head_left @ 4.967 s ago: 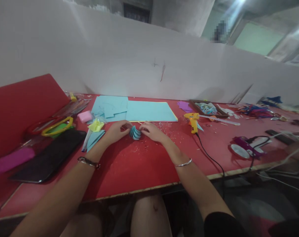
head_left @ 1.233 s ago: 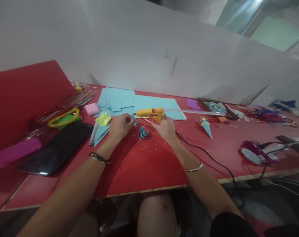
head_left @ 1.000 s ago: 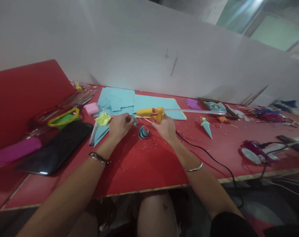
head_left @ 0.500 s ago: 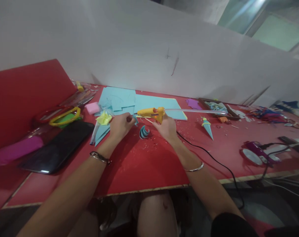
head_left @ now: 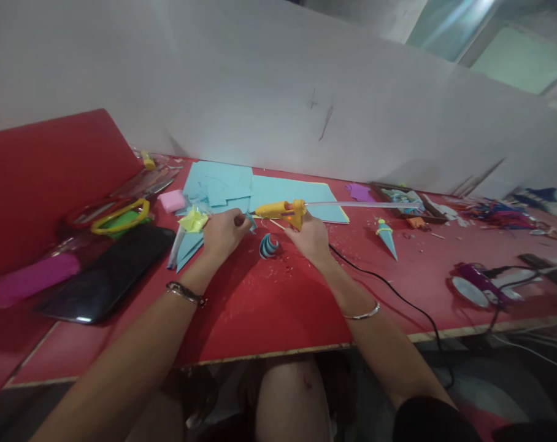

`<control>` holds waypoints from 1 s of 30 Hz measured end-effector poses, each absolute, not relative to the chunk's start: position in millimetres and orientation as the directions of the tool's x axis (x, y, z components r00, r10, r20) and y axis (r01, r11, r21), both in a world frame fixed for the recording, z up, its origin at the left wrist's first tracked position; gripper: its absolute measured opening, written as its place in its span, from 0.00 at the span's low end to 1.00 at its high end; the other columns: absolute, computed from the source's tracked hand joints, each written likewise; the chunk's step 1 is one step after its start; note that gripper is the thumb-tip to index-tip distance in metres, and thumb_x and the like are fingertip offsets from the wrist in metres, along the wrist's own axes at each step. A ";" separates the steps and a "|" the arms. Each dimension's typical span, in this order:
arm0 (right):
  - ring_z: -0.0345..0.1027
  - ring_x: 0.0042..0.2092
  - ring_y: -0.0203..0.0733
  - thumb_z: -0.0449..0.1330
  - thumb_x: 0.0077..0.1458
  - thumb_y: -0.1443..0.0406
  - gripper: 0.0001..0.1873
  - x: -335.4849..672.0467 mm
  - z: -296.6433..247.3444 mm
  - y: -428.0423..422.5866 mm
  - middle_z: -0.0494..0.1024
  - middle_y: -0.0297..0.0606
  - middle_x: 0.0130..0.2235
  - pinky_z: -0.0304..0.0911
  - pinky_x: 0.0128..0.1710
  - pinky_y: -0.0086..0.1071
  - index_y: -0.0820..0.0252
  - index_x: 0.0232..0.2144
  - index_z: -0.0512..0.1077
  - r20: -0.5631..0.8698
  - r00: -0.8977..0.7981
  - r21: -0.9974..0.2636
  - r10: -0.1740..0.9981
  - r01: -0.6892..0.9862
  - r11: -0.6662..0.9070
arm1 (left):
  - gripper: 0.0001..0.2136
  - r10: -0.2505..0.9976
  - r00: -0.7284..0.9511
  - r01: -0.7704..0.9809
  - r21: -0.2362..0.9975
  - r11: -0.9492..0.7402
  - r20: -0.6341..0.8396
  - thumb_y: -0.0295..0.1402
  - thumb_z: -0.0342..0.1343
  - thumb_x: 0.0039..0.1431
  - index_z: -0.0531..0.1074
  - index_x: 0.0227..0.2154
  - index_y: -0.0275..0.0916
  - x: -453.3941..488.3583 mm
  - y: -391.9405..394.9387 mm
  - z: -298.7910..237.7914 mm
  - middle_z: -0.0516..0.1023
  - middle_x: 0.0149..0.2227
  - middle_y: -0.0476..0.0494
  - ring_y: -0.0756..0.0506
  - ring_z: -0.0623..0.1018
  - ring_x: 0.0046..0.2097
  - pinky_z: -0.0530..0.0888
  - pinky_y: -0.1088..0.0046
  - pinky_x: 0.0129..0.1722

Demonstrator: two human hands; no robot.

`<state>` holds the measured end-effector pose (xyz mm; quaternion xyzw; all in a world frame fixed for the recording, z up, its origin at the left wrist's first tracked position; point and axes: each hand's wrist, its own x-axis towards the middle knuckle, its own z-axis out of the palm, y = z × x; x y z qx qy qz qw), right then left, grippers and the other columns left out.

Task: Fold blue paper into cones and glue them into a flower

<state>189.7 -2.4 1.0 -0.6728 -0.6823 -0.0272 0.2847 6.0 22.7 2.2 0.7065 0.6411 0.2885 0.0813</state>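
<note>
My right hand (head_left: 311,238) grips a yellow hot glue gun (head_left: 281,210), its nozzle pointing left and a long clear glue stick (head_left: 356,204) sticking out of its back. Pinched in the fingers of my left hand (head_left: 226,232) is a small light-blue foam piece (head_left: 251,222), with the nozzle tip at or very near it. Between my hands a curled blue foam strip (head_left: 268,246) lies on the red table (head_left: 260,307). To the right lies a blue cone (head_left: 387,238) with a yellow band and yellow top.
Blue foam sheets (head_left: 227,178) lie behind my hands. At left are a black phone-like slab (head_left: 108,273), yellow-handled scissors (head_left: 122,218) and a marker (head_left: 175,247). A black cord (head_left: 389,285) crosses the table's front edge. A purple device (head_left: 478,285) sits far right.
The glue stick's visible back end looks shorter and slightly higher. Both hands stay in nearly the same place, the nozzle still at the foam piece.
</note>
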 end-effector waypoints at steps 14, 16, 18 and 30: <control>0.70 0.31 0.44 0.55 0.47 0.60 0.22 190.6 1.4 -3.3 0.76 0.38 0.29 0.58 0.28 0.30 0.58 0.47 0.64 0.411 0.057 -0.341 0.910 0.935 0.095 | 0.09 0.943 -0.035 0.846 0.513 -0.148 0.330 0.37 0.48 0.48 0.70 0.22 0.40 4.9 23.7 0.6 0.73 0.23 0.48 0.50 0.69 0.26 0.56 0.75 0.22; 0.70 0.31 0.44 0.55 0.47 0.60 0.22 190.8 1.1 -3.1 0.77 0.38 0.29 0.57 0.28 0.30 0.58 0.47 0.64 0.410 0.059 -0.338 0.910 0.937 0.092 | 0.09 0.943 -0.044 0.839 0.525 -0.145 0.331 0.37 0.48 0.47 0.69 0.22 0.40 4.6 23.6 0.7 0.73 0.23 0.48 0.50 0.69 0.26 0.56 0.75 0.22; 0.70 0.32 0.44 0.54 0.47 0.60 0.22 191.0 0.9 -2.8 0.76 0.38 0.29 0.57 0.28 0.30 0.58 0.46 0.64 0.407 0.058 -0.338 0.912 0.937 0.091 | 0.09 0.943 -0.053 0.835 0.533 -0.139 0.329 0.37 0.48 0.47 0.70 0.22 0.40 4.5 23.4 1.1 0.73 0.23 0.48 0.49 0.69 0.26 0.56 0.75 0.22; 0.70 0.32 0.44 0.54 0.47 0.62 0.25 191.6 2.3 -2.7 0.76 0.39 0.30 0.57 0.28 0.30 0.57 0.50 0.61 0.365 0.047 -0.342 0.930 0.936 0.086 | 0.09 0.935 -0.065 0.821 0.552 -0.148 0.348 0.37 0.48 0.47 0.70 0.22 0.38 3.8 23.0 2.7 0.73 0.23 0.48 0.51 0.68 0.26 0.55 0.76 0.23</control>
